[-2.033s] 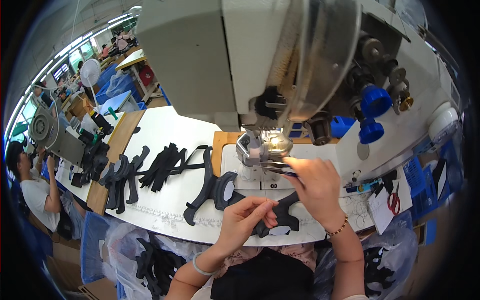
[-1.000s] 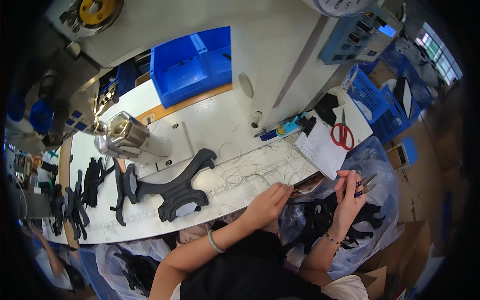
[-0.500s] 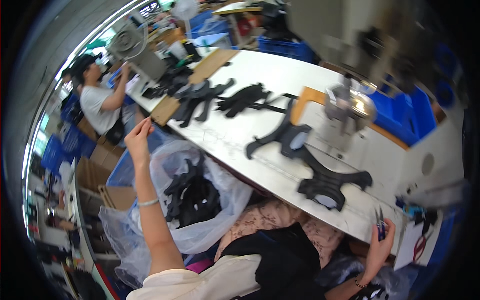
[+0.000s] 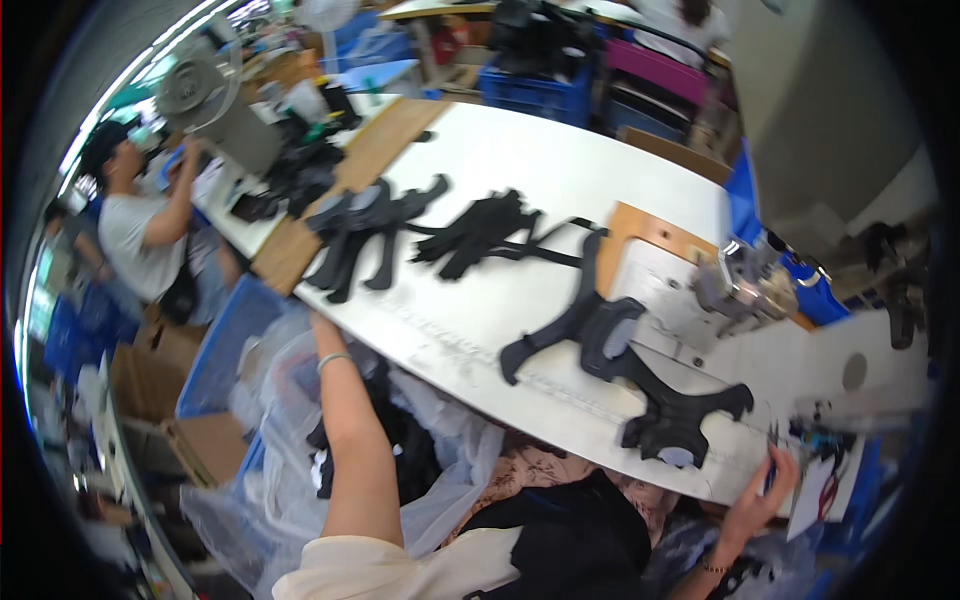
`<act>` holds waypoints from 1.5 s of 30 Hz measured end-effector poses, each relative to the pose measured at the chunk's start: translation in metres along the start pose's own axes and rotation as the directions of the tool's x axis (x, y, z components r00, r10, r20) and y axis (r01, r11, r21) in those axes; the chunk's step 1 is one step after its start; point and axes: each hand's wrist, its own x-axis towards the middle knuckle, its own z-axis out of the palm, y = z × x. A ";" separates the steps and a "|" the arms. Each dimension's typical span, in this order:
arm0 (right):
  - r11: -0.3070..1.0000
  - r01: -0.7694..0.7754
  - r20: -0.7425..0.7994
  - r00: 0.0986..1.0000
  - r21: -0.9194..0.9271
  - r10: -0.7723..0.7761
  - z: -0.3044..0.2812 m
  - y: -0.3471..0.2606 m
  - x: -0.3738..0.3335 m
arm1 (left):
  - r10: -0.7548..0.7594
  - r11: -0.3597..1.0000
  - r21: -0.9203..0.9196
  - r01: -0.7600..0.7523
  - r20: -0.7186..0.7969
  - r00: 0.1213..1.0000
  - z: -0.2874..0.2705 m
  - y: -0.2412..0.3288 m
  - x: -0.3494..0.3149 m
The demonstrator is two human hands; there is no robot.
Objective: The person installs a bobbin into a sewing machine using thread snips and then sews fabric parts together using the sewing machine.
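My right hand [image 4: 752, 507] is closed around a small pair of snips [image 4: 769, 482], blades pointing away from me. My left hand [image 4: 323, 338] is stretched out at the table's near edge; its fingers don't show, so I can't tell whether it grips anything. Below that arm, a clear plastic bag [image 4: 462, 462] of black pieces [image 4: 408, 455] spreads in front of a blue crate [image 4: 212, 352].

The nearer black padded piece [image 4: 672, 418] lies flat on the white table [image 4: 560, 150], its right arm near the blades but apart from them. It meets another padded piece [image 4: 603, 325] beside the sewing machine's metal bed [image 4: 735, 285]. Farther left lie a bundle of black straps [image 4: 478, 235] and a heap of similar pieces [image 4: 365, 228].

I judge the step in hand to be a left-handed reach, with no cutting under way. Any next move calls for the left fingers to clear the table edge and loose plastic, and for the blade tips to avoid the padding.
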 end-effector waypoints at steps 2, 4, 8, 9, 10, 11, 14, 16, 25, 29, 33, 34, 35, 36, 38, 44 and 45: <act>0.996 0.066 0.090 0.993 0.055 -0.070 0.004 -0.028 0.008 | 0.057 0.986 0.144 -0.081 0.167 0.984 0.012 -0.007 -0.031; 0.985 0.119 0.150 0.979 0.124 -0.137 0.011 -0.049 0.014 | 0.124 0.941 0.264 -0.211 0.313 0.942 0.020 -0.005 -0.047; 0.965 0.162 0.253 0.944 0.208 -0.213 0.020 -0.072 0.024 | 0.243 0.765 0.399 -0.506 0.549 0.800 0.011 -0.023 -0.050; 0.946 0.185 0.295 0.919 0.267 -0.262 0.023 -0.077 0.027 | 0.267 0.703 0.419 -0.575 0.594 0.759 0.003 -0.030 -0.038; 0.945 0.186 0.297 0.917 0.269 -0.266 0.027 -0.084 0.033 | 0.288 0.632 0.443 -0.636 0.627 0.723 -0.011 -0.032 -0.024; 0.913 0.250 0.331 0.874 0.323 -0.357 0.033 -0.092 0.037 | 0.305 0.554 0.461 -0.693 0.662 0.685 -0.014 -0.037 -0.024; 0.786 0.423 0.331 0.738 0.451 -0.588 0.058 -0.130 0.055 | 0.332 0.290 0.483 -0.826 0.759 0.560 -0.023 -0.049 -0.020; 0.717 0.552 0.327 0.645 0.425 -0.691 0.084 -0.161 0.068 | 0.326 0.088 0.474 -0.876 0.818 0.475 -0.041 -0.053 -0.001; 0.568 0.809 0.522 0.555 -0.155 -0.648 0.154 -0.188 0.051 | -0.359 0.161 0.807 -0.568 0.584 0.728 -0.087 0.104 -0.117; 0.537 0.840 0.274 0.499 0.083 -0.822 0.148 -0.185 0.078 | -0.029 0.729 0.419 -0.541 0.809 0.587 -0.021 0.193 -0.185; 0.374 0.859 -0.098 0.431 0.350 -0.897 0.092 -0.177 0.099 | 0.517 0.559 -0.308 -0.770 0.855 0.033 0.055 0.235 -0.230; 0.378 0.860 -0.096 0.433 0.342 -0.896 0.087 -0.174 0.101 | 0.467 0.485 -0.434 -0.759 0.863 -0.194 0.071 0.243 -0.237; 0.374 0.785 -0.119 0.488 0.494 -0.865 0.081 -0.170 0.104 | 0.433 0.499 -0.478 -0.723 0.860 -0.270 0.084 0.248 -0.250; 0.352 0.690 -0.133 0.545 0.633 -0.828 0.076 -0.165 0.107 | 0.370 0.489 -0.531 -0.692 0.845 -0.386 0.094 0.246 -0.256; 0.374 0.660 -0.111 0.571 0.651 -0.814 0.071 -0.154 0.113 | 0.420 0.444 -0.623 -0.644 0.780 -0.464 0.109 0.247 -0.263; 0.344 0.720 -0.182 0.544 0.603 -0.819 0.065 -0.133 0.120 | 0.479 0.408 -0.632 -0.658 0.763 -0.435 0.130 0.240 -0.296; 0.358 0.728 -0.193 0.554 0.584 -0.810 0.068 -0.129 0.120 | 0.508 0.375 -0.651 -0.660 0.740 -0.441 0.132 0.241 -0.299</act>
